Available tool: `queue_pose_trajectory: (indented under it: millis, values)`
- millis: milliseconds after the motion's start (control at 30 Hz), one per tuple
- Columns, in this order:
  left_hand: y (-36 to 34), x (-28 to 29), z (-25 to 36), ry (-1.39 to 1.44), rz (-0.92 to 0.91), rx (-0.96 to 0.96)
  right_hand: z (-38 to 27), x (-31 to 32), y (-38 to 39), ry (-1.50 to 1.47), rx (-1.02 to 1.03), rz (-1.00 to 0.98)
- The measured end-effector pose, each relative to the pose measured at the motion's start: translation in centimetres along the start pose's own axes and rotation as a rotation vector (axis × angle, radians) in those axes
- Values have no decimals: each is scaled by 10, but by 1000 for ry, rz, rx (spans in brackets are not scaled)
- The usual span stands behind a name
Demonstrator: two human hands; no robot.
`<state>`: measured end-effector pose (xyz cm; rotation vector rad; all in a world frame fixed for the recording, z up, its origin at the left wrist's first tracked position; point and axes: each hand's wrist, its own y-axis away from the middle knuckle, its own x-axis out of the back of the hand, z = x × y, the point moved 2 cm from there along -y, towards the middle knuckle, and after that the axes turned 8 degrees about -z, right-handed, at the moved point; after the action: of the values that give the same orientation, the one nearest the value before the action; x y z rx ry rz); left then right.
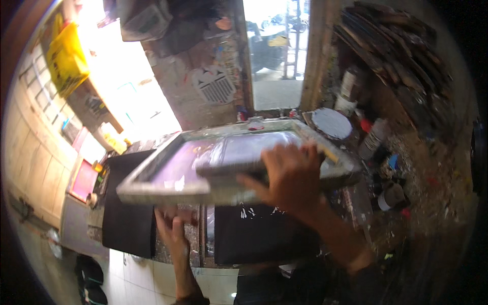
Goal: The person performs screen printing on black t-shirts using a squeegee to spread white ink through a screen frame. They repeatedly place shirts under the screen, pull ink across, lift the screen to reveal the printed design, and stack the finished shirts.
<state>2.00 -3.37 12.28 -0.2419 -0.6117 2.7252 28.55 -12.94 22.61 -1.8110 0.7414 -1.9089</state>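
A wooden screen-printing frame (152, 191) with pale, paint-smeared mesh stands in the middle, its near edge apparently raised above the work surface. My right hand (292, 175) is closed around a squeegee (229, 170), a long dark bar lying across the frame's near right part; motion blurs it. Below the frame's near edge, my left hand (175, 239) is held with thumb and fingers apart, and nothing shows in it. A black cloth panel (264, 236) with white printed marks lies partly under the frame. Another black panel (127, 203) lies to the left.
At the right are a round white lid (331, 123), a bottle (373, 137) and a cup (391, 196) on a paint-spattered surface. Dark stacked sheets (401, 66) lean at the far right. A yellow bag (68, 58) hangs upper left; a doorway (277, 56) opens behind.
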Motion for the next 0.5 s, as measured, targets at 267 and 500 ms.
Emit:
queue_pose_trajectory:
  millis: [267, 500]
  values:
    - [-197, -78, -224, -946, -344, -317, 43, 40, -164, -48, -249, -273]
    - [-204, -104, -290, -1093, -449, -234, 76, 31, -190, -75, -212, -239]
